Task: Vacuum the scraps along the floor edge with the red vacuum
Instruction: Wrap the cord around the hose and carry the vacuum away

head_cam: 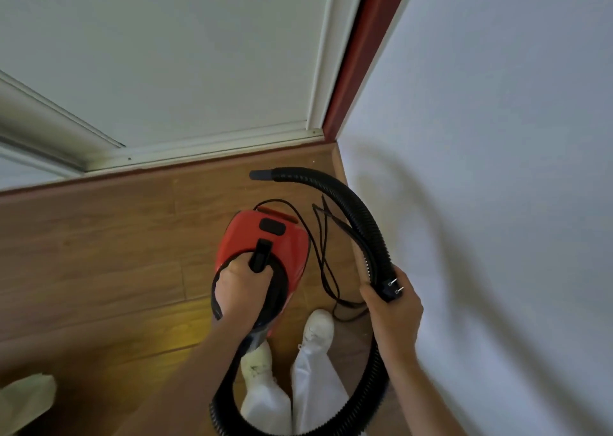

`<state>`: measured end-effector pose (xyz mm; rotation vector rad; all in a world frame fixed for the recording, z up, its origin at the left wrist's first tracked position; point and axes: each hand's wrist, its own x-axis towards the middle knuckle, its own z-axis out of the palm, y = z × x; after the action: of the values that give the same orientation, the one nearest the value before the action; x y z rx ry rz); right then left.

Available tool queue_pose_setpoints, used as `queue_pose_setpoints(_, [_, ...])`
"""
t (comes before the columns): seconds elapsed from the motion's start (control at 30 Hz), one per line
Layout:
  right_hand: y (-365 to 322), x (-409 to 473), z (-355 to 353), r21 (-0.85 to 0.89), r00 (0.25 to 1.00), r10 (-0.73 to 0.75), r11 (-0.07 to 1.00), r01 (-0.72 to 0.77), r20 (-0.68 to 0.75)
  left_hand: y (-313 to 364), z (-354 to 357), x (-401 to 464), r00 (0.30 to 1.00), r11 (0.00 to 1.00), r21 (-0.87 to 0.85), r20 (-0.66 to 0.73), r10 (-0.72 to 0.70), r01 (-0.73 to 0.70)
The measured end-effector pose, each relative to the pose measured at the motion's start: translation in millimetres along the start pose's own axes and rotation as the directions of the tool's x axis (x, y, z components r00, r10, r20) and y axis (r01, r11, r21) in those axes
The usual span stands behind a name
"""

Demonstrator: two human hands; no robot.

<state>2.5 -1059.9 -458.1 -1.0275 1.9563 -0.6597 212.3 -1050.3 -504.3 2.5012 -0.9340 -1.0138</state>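
Two hands are working at centre frame. The left hand (240, 286) is curling its fingers tight round the black carry handle of the red vacuum (265, 253), which is hanging above the wooden floor (99, 243). The right hand (393, 306), lower right of centre, is gripping the black ribbed hose (358, 216) together with the plug (393, 288), prongs showing. The nozzle (262, 174) is pointing left near the door sill (199, 152). Black cord (323, 263) is trailing between vacuum and hose. White shoes (318, 327) are standing below.
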Motion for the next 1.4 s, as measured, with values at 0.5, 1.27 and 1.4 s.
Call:
queue_pose_setpoints(0.5, [136,84,77,0.005,0.996,-0.064,0.998,0.064,-0.067,-63,155,82,0.993,0.977,-0.214,-0.110,-0.046,0.021])
queue_pose_setpoints(1.27, [197,144,96,0.016,0.994,-0.113,0.993,0.113,0.008,-97,223,110,0.957,0.902,-0.410,-0.180,-0.225,0.135])
queue_pose_setpoints(1.4, [205,141,98,0.000,0.997,-0.078,0.997,0.078,0.019,-98,218,109,0.955,0.889,-0.435,-0.177,-0.237,0.140])
